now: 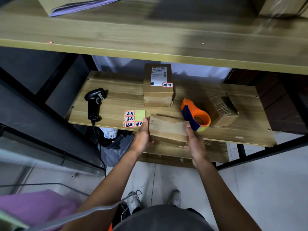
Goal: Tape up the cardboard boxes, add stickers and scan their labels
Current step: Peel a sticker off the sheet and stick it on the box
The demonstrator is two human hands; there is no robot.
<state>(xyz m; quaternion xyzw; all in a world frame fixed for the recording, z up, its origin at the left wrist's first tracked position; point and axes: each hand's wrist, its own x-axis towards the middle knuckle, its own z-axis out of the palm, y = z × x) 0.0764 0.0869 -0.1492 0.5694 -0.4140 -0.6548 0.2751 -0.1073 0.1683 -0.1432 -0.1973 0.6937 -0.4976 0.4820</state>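
The small box (168, 129) sits at the front edge of the lower shelf (116, 97), held between both hands, probably so that it lies square and close to the body for taping. No label or sticker shows on its top face, so it appears to be at the start of its round. The tools are laid within easy reach around it. The tape dispenser (195, 115) stands just beside its right end, the sticker sheet (133, 118) lies just beside its left end, and the scanner (95, 104) rests further left on its side. Behind, a labelled box (158, 85) stands set back, already bearing a sticker, which suggests it is finished and out of the way. An open box (223, 110) waits at the right, behind the dispenser. The left hand (142, 135) clasps the box's left end, thumb up along the edge and fingers tucked beneath. The right hand (195, 144) grips the right end likewise, thumb at the top corner and fingertips showing under the box. Both forearms reach forward and slightly inward, wrists nearly straight.
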